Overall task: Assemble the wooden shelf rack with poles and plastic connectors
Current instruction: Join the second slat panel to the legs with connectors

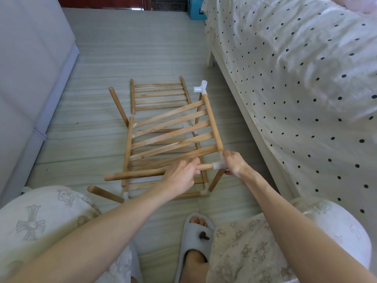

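Two hands at work, left hand gripping a pole, right hand clasping its white connector

You have the rack on the floor, 1 loose shelf panel behind it, the bed at right.

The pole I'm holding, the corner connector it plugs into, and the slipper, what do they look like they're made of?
The pole looks like light unpainted wood: tan, matte, faint grain. The corner connector looks like whitish plastic, slightly translucent, though the right hand partly covers it. The slipper seems grey moulded foam or rubber, smooth and matte; which one is unclear.
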Motion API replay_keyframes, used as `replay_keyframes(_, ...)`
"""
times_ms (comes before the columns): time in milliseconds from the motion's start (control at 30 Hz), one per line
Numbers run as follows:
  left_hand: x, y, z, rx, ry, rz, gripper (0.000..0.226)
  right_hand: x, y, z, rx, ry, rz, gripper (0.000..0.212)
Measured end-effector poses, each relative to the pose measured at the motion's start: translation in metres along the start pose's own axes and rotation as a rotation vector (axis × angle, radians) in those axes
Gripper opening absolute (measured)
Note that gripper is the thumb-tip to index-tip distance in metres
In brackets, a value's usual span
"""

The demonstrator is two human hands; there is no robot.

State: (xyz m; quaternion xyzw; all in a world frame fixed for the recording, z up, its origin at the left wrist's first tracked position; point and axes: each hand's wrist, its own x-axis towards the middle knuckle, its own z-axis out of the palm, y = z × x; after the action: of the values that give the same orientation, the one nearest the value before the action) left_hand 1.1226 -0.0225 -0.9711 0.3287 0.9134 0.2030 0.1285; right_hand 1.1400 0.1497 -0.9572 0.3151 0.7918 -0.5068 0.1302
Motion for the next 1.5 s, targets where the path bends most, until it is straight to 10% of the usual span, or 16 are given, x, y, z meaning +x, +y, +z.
replay_keyframes(300,0.011,0.003,-0.012,-0.105,-0.112,-0.082,0.014,-0.001,-0.001,0.008,-0.072,0.172,-0.026,0.034)
replay_keyframes(600,0.006,0.008,-0.067,0.062,-0.117,0.018,0.031,-0.035,-0.026,0.022,-0.764,0.384,-0.39,0.039)
replay_keyframes(933,-0.054,-0.079,-0.177,-0.23,0.081,-0.215,0.031,-0.056,-0.098,0.125,-0.676,-0.119,-0.716,0.038)
replay_keyframes(1100,-0.128,-0.192,-0.131,-0.586,0.234,-0.616,0.029,-0.06,-0.131,0.206,-0.69,-0.335,-0.796,0.034)
replay_keyframes(1500,-0.223,-0.357,0.006,-0.147,0.089,-1.019,0.061,-0.046,-0.11,0.297,-0.93,-0.575,-0.887,0.035)
